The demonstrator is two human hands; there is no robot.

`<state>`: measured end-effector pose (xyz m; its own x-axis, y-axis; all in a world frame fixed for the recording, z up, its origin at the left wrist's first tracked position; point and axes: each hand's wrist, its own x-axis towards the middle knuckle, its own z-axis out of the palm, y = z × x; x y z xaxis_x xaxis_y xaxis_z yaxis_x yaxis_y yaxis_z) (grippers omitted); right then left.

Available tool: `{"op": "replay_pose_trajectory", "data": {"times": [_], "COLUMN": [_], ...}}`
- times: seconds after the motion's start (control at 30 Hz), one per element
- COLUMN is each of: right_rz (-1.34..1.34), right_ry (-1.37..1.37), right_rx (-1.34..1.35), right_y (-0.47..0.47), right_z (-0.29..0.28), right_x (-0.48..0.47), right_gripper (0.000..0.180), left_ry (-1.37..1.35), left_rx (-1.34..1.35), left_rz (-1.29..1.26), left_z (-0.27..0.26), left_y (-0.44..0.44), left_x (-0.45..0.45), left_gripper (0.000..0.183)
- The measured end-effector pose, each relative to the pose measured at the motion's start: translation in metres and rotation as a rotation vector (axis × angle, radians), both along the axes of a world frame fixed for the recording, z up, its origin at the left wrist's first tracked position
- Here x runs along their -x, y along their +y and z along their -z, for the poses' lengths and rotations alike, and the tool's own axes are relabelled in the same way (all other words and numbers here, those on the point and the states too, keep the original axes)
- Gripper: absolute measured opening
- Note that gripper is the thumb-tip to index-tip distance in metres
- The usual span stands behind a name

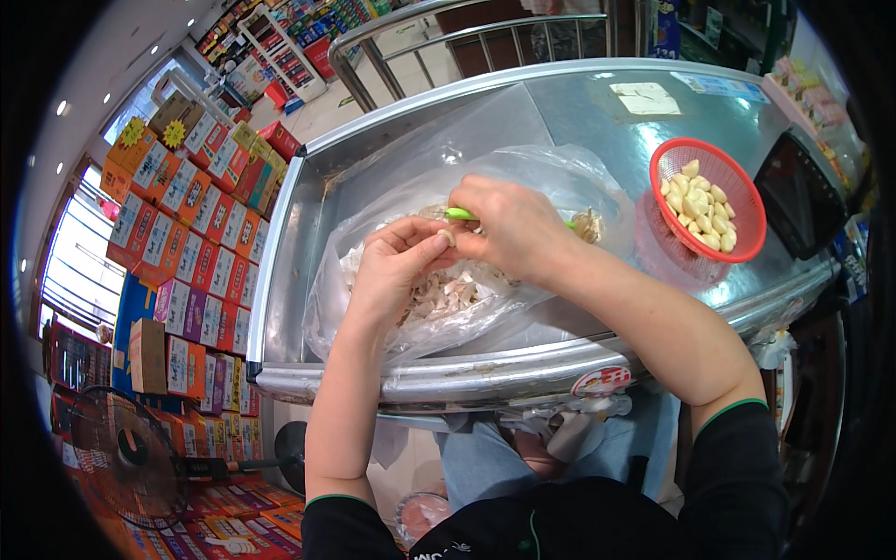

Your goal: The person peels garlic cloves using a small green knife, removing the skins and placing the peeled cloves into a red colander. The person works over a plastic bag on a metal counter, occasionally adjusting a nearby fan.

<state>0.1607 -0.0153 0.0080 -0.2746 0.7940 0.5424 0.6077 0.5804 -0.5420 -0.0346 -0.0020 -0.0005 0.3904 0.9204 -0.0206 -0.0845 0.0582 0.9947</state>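
Observation:
Between the thumb and fingers of my left hand (409, 255) is a garlic clove (446, 238). My right hand (507, 220) grips a small knife with a bright green handle (458, 213), close against the clove; its blade is mostly hidden by my fingers. Both hands are above a clear plastic bag (581, 171) spread open on the metal counter. Loose garlic skins (448, 297) lie in the bag under my hands. An unpeeled garlic bulb (586, 225) shows at the bag's right side, partly behind my right wrist. Peeled cloves (700, 206) fill part of a red plastic basket (743, 241) to the right.
The metal counter (581, 105) has a raised rim along its left and front edges. A dark-screened device (798, 192) stands right of the basket. Stacked cartons (189, 231) and a fan (129, 448) are on the left. A steel railing (483, 31) runs behind the counter.

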Motion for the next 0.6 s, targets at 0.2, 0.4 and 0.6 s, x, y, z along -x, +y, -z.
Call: {"op": "replay_pose_trajectory", "data": {"times": [0.2,0.4,0.6], "right_rz": [0.051,0.102,0.059], "right_ry": [0.018,-0.054,-0.043], "right_rx": [0.026,0.001,-0.025], "right_y": [-0.0009,-0.0006,0.0003], "right_z": [-0.0036,-0.001,0.0013], "right_x": [-0.0025,-0.001,-0.0014], "right_gripper": [0.017,0.012,0.017], "left_ry": [-0.041,-0.117,-0.187], "left_rx": [-0.02,-0.01,0.007], "left_rz": [-0.035,-0.107,-0.117], "left_z": [-0.0036,-0.0041,-0.0039], "left_y": [-0.0015,0.0005,0.0008], "left_x": [-0.0011,0.0015,0.0022], "left_gripper": [0.019,0.018,0.019]}}
